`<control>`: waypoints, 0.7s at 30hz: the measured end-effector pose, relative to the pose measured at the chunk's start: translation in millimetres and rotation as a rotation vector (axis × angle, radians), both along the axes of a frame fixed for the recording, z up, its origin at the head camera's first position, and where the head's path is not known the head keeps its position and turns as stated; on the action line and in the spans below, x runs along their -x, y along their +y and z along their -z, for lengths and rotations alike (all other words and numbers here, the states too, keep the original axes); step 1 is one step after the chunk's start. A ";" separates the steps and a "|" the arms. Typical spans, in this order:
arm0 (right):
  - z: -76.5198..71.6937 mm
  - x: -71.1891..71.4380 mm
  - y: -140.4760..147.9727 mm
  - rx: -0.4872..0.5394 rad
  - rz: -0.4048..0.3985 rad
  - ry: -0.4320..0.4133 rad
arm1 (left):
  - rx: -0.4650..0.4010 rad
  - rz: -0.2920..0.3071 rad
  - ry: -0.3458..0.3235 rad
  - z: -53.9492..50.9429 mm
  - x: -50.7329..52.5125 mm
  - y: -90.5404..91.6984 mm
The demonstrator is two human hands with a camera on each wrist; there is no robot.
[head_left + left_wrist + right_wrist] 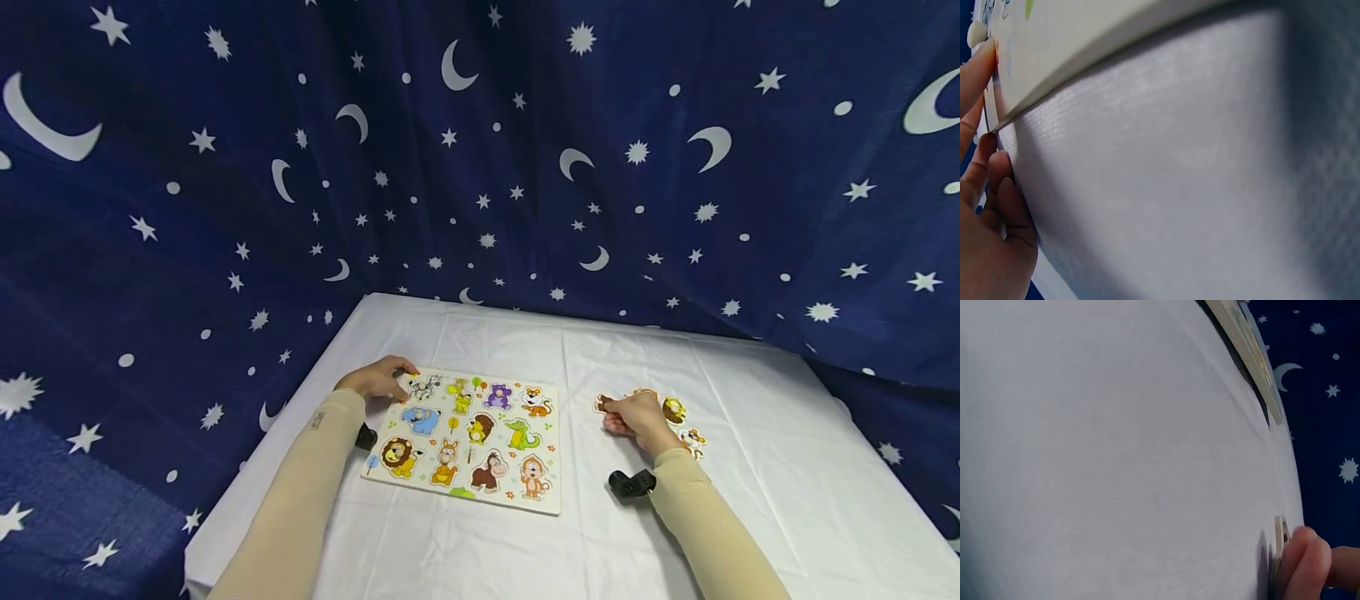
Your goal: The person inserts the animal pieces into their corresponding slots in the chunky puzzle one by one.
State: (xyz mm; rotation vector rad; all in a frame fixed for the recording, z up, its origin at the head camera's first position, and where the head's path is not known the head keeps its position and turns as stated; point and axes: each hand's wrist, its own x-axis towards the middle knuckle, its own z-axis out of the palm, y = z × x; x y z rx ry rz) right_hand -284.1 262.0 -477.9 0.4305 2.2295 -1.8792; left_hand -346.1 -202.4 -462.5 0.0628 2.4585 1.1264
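Note:
A wooden animal puzzle board lies on the white table, with pictures of a zebra, lion, crocodile and other animals. My left hand grips its upper left corner. In the left wrist view the left hand has fingertips at the board's edge and face. Right of the board, my right hand pinches a brown animal puzzle piece, mostly covered by the fingers. The right wrist view shows that piece's edge beside the right hand's fingers. Other pieces lie around and partly under this hand.
A lion-like puzzle piece and a white-and-orange animal piece lie just right of the right hand. A white cloth covers the table. Behind and to the left hangs a dark blue curtain with moons and stars.

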 end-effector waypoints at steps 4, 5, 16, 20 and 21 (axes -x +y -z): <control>-3.6 0.5 1.3 0.096 0.019 -0.030 | 0.016 0.025 0.027 -0.9 -0.1 1.4; -4.1 0.6 1.4 0.100 0.020 -0.030 | 0.019 0.031 0.033 -1.1 0.0 1.6; -5.5 1.1 0.2 0.130 0.070 -0.049 | 0.012 -0.016 -0.002 1.9 0.0 -0.7; -3.8 -0.3 -0.3 0.142 0.089 -0.052 | 0.013 -0.027 -0.008 3.9 0.2 -1.5; -3.1 -0.8 -0.3 0.146 0.093 -0.049 | 0.017 -0.025 -0.006 4.1 0.2 -1.6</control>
